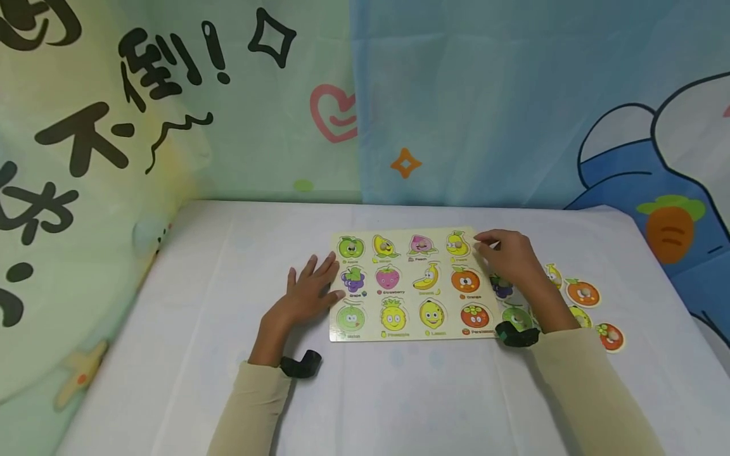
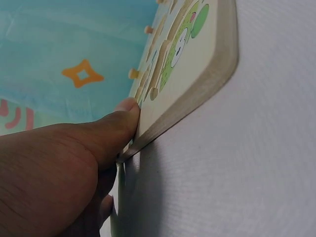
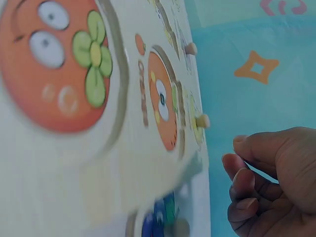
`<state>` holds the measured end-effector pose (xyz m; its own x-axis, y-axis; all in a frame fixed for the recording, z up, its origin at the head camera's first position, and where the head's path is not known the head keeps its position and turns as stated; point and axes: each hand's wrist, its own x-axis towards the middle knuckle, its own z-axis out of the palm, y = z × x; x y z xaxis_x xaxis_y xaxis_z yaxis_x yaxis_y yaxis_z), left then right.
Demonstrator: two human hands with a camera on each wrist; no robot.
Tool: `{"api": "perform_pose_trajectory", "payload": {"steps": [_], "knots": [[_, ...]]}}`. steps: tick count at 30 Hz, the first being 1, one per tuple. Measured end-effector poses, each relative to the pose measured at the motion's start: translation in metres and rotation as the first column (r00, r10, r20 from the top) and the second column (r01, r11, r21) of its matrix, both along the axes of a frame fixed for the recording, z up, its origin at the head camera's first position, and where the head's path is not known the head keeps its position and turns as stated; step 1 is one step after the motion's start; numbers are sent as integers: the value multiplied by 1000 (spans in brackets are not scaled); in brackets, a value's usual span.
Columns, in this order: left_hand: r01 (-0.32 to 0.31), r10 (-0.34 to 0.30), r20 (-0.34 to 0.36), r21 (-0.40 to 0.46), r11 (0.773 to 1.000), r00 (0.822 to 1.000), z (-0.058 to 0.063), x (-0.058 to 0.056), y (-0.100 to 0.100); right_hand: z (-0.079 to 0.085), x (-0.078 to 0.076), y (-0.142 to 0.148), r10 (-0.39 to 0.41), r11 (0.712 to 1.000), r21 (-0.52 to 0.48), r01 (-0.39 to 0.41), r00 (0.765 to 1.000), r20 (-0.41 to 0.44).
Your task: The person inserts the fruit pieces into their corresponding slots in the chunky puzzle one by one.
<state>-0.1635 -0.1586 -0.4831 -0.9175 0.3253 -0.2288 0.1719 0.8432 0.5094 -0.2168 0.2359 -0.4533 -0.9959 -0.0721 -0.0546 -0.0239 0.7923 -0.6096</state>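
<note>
Fruit puzzle board (image 1: pixel 407 283) lies flat, a spread left hand (image 1: pixel 308 290) at nine o'clock apparently steadying it! Near two o'clock, the right hand (image 1: pixel 509 256) is empty, loosely curled.

The puzzle board (image 2: pixel 196 68) and knobs (image 3: pixel 202 121) look like smooth pale wood, the tablecloth (image 1: pixel 422 405) matt and finely woven, the backdrop (image 1: pixel 485 126) smooth cloth.
</note>
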Motion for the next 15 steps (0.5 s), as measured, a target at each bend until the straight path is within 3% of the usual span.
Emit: {"api": "perform_pose_trajectory", "payload": {"steps": [8, 15], "knots": [[-12, 12, 1, 7, 1000, 1000, 3, 1, 0, 3, 18, 14, -18, 997, 71, 14, 998, 59], [-14, 14, 6, 15, 1000, 1000, 3, 1, -1, -8, 38, 24, -16, 992, 125, -1, 990, 138]]}}
